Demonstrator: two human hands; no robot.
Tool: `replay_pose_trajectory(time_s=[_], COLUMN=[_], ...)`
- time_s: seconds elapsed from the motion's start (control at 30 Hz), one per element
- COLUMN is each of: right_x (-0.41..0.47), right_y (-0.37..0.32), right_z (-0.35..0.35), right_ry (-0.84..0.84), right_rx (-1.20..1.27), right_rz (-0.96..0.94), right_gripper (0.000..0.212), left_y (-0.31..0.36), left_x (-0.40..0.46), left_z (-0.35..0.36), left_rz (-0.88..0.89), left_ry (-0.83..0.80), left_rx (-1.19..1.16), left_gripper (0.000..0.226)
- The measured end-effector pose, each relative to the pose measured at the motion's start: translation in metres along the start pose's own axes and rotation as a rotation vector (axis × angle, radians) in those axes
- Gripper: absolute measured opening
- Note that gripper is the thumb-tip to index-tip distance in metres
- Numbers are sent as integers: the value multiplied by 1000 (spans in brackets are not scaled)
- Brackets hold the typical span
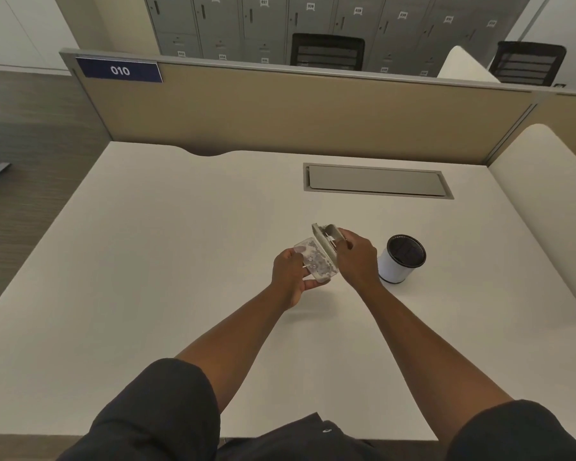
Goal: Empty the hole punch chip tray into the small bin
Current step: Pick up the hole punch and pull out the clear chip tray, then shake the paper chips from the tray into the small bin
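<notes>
A hole punch and its clear chip tray are held together above a white desk, raised off the surface and tilted. The tray is gripped by the left hand, whose fingers are closed around its near and left edges, the thumb pressed against the upper left corner. Through the transparent plastic, pale and greyish paper chips are seen gathered inside. The metal body of the punch is gripped by the right hand, with the fingers wrapped over its far end and the back of the hand turned toward the camera. The tray and the punch are seen touching along one long edge; whether the tray is fully detached cannot be told. A small bin, white-walled with a dark lining, is stood upright on the desk just to the right of the right hand, apart from the punch and tray. A closed grey cable hatch is set into the desk farther back. A beige partition bearing a blue label marked 010 is placed along the far edge, and grey lockers and two dark chairs are seen beyond it.
</notes>
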State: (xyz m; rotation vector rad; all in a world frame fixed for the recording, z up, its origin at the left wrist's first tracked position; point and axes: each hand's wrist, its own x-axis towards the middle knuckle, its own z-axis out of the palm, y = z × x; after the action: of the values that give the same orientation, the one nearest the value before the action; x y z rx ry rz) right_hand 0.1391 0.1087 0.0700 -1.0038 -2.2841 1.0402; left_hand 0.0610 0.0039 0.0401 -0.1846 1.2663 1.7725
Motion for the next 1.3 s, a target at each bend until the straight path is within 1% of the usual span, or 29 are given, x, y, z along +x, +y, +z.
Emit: replay_pose_trajectory(time_s=[0.17,0.27,0.33,0.47,0.7,0.9,0.97,1.03,1.17,1.23,1.3], right_x=[6,5,3,-2,-9,-9,-8,-7,-4,-5,-6], right_y=[7,9,9,8,11,22,27,34,48,50,53], right_z=[-4,-8,-10,-13,-13,-14,-15,-15,-9,-5,2], right_ry=[-88,-128,-153,-161,-183,-199,-197,-177,-120,-95,-106], right_rx=[259,484,577,700,683,743,722,647,375,210,93], right_rz=[252,406,459,515,459,522,530,506,401,339,269], right_gripper=[23,25,26,26,26,24,22,23,28,24,20], left_y=[0,1,1,0,1,1,3,4,7,10,13], left_x=[1,0,-1,-5,-8,-10,-9,-7,-5,-5,-4], left_z=[-1,-2,-4,-6,-8,-15,-18,-22,-33,-37,-38], left_rz=[-4,0,-5,-15,-23,-26,-24,-20,-16,-13,-15], left_ry=[-19,-27,-28,-35,-34,-8,14,34,66,77,86], left_rx=[9,15,13,-2,-12,-20,-29,-30,-28,-30,-33], left_gripper=[30,28,27,28,29,27,25,24,24,19,19])
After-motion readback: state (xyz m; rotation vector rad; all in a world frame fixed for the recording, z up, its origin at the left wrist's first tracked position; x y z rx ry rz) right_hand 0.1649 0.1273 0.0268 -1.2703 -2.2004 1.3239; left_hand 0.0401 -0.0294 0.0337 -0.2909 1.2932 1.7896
